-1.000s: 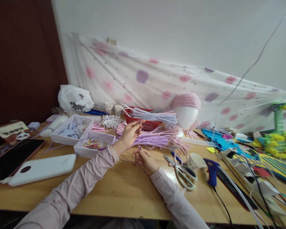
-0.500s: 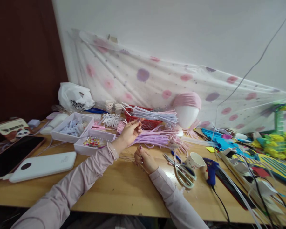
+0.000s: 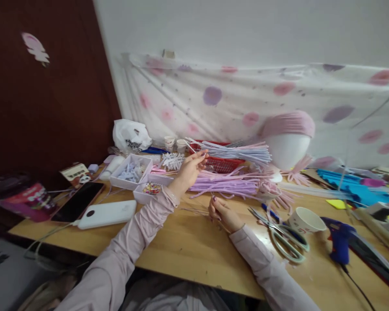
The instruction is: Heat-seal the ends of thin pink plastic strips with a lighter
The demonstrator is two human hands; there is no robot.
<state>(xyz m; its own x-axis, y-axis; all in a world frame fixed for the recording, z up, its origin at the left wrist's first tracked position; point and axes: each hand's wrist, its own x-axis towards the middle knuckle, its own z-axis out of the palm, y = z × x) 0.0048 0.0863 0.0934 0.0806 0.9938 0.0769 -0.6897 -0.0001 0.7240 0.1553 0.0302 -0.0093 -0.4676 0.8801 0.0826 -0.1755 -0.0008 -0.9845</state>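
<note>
My left hand is raised over the middle of the table, thumb and fingertips pinched together. Whatever sits in that pinch is too small to make out. Lower and to the right, my right hand is closed, its fingers curled and a thin strand tip poking up by the thumb. Fine wire-like strands trail left from it above the wood. Behind both hands lie bundles of purple pipe cleaners and pale blue pipe cleaners, the blue ones across a red basket.
Scissors, a paper cup and a blue glue gun lie to the right. White boxes of small parts, a power bank and a phone are at left. A white head form stands behind.
The view has swung left, bringing a dark drink cup and a door sticker into sight. Both hands keep their pinched poses, in nearly the same place over the table.
</note>
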